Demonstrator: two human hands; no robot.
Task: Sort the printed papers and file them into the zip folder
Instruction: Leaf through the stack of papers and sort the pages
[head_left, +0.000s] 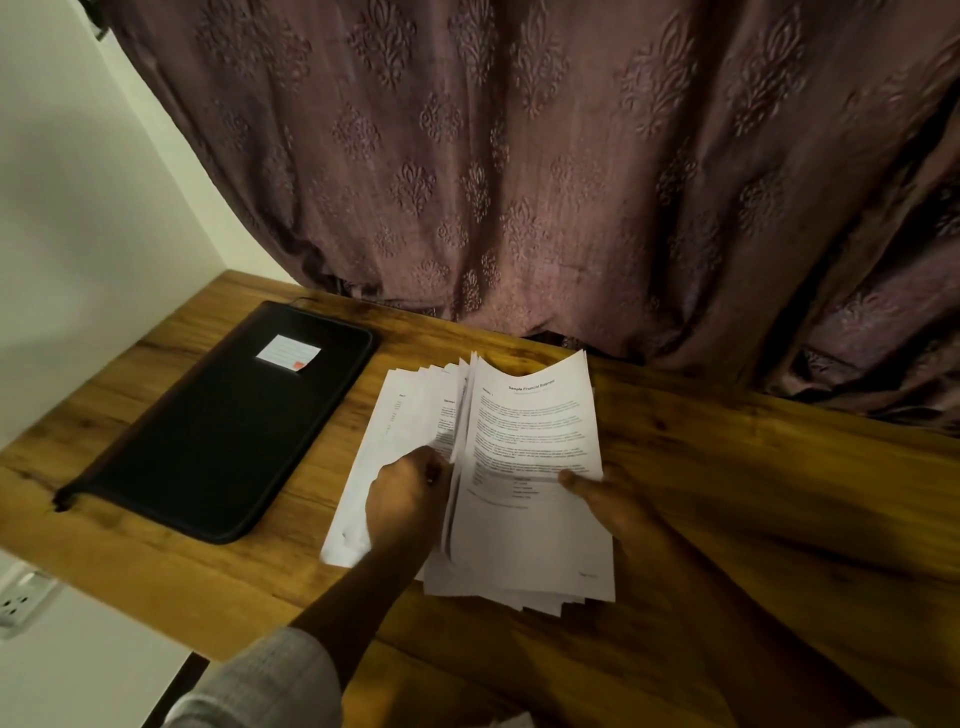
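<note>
- Right hand (608, 499) is gripping the printed papers (530, 467) at their right edge, thumb lying on the top sheet, which is headed "Sample Financial Statement".
- Left hand (410, 493) is digging curled fingers into the stack's left side, parting the sheets.
- Lower sheets are lying fanned out on the wooden table (753, 493).
- Black zip folder (218, 431) is lying flat to the left, apart from the papers, with its white label (288, 352) showing.
- Patterned curtain (519, 156) is hanging behind the table.
</note>
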